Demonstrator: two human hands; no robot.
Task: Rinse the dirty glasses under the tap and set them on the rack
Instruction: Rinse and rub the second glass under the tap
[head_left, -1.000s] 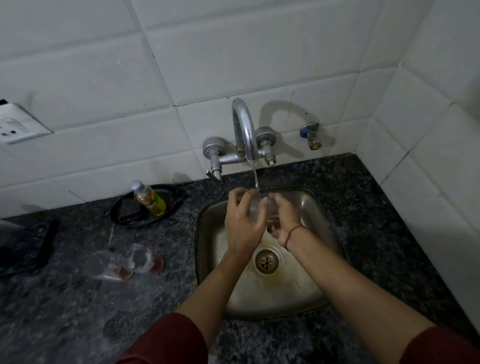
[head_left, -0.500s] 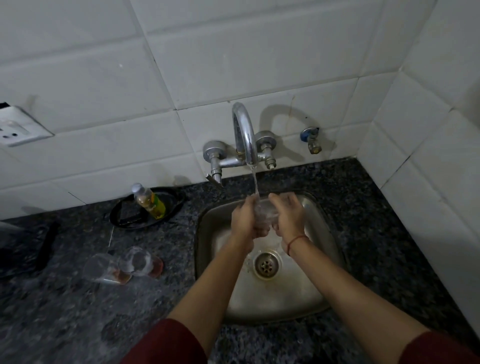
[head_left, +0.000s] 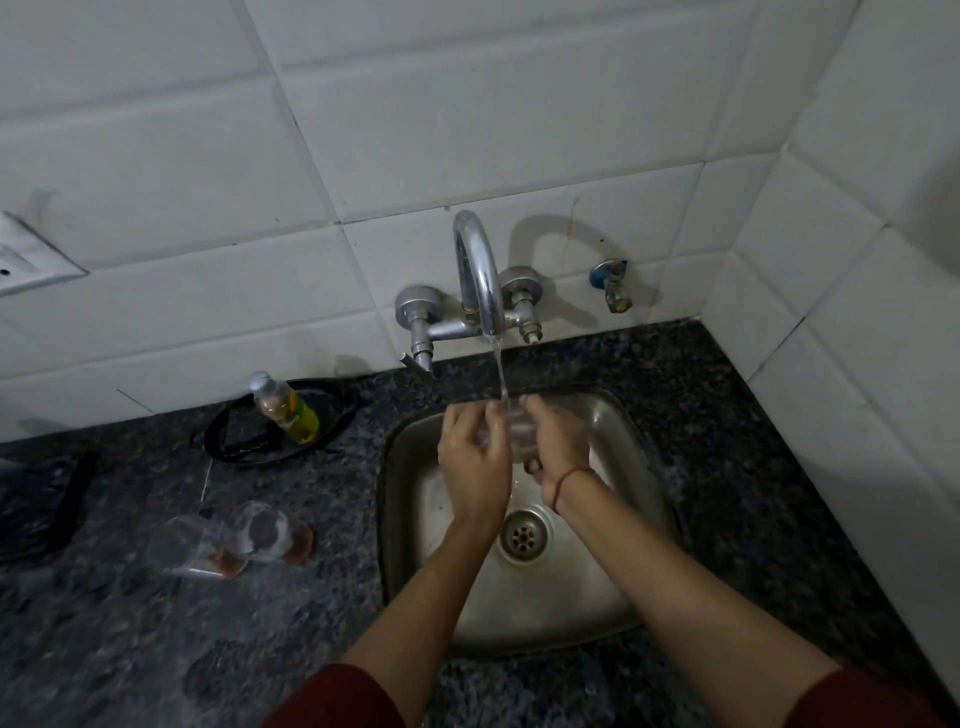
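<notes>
under the tap (head_left: 478, 270), left hand (head_left: 475, 467) and right hand (head_left: 558, 447), fingers (head_left: 460, 414) curled round one glass (head_left: 519, 431)

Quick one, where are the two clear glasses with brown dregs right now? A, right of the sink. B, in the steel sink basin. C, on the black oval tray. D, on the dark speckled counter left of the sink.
D: the two clear glasses with brown dregs sit on the dark speckled counter left of the steel sink, apart from the black oval tray.
</notes>
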